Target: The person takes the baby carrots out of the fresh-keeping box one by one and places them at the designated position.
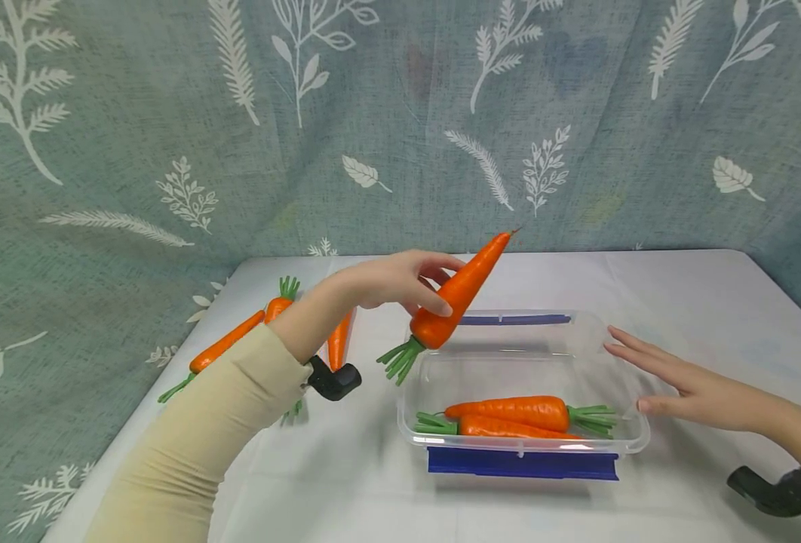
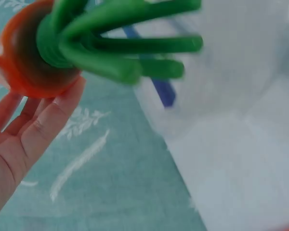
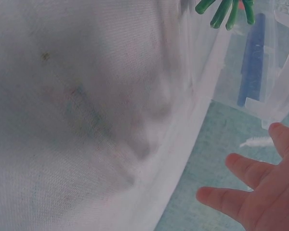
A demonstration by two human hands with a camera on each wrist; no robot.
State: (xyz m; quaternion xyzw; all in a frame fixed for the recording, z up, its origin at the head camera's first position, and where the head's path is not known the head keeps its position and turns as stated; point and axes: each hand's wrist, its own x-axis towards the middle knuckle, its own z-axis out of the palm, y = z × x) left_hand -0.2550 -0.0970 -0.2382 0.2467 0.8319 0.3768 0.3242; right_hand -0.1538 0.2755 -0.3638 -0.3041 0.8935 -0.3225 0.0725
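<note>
My left hand (image 1: pixel 407 280) grips an orange carrot (image 1: pixel 467 286) with green stem stubs, held tilted above the left back part of a clear plastic box (image 1: pixel 509 375). The carrot's tip points up and to the right. In the left wrist view, fingers curl round the carrot's thick end (image 2: pixel 19 57), and its stems (image 2: pixel 130 45) fill the foreground. Inside the box, along its near side, lie two carrots (image 1: pixel 519 409), side by side and facing opposite ways. My right hand (image 1: pixel 695 388) is at the box's right side, fingers extended and holding nothing; its spread fingers (image 3: pixel 226 202) show in the right wrist view.
Several more carrots (image 1: pixel 231 341) lie on the white-covered table (image 1: pixel 699 302) at the left, partly hidden behind my left arm. Blue latch flaps (image 1: pixel 523 463) hang at the box's front and back. Patterned green fabric (image 1: pixel 400 98) hangs behind the table.
</note>
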